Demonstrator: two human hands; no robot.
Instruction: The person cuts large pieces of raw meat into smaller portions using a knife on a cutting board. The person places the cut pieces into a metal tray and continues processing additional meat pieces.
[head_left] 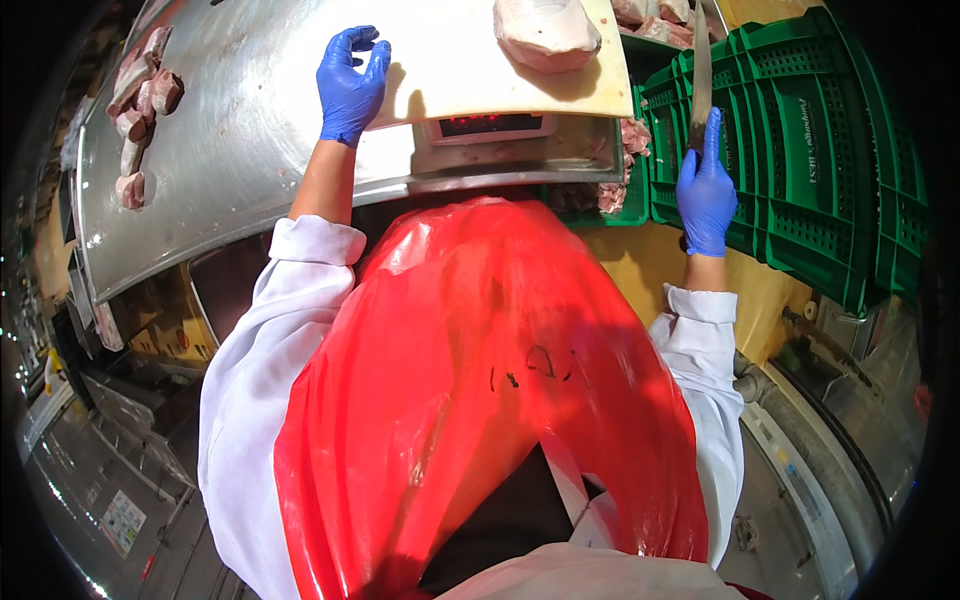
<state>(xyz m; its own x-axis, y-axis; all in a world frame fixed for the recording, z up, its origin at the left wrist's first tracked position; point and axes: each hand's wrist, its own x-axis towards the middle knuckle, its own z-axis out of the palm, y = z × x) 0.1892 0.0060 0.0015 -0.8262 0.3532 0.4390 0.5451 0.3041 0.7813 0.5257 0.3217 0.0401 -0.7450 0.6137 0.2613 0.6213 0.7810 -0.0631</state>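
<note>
My left hand [352, 85], in a blue glove, hovers over the left part of the pale cutting board [450, 55], its fingers slightly bent and apart, holding nothing. A large pale-pink piece of meat [547, 30] lies on the board to its right. My right hand [707, 190], also blue-gloved, grips a long knife [701, 70] pointing up, index finger extended along it. Beneath the board's front edge sits a scale with a red display [485, 127]. Several small meat pieces [150, 95] lie in a row on the left of the steel table [230, 150].
Green crates [780, 140] stand along the right, beside the knife. Meat scraps [630, 145] are in a green container at the table's right end, with more meat [660, 25] at the top right. A red apron [480, 320] covers my front, below the table edge.
</note>
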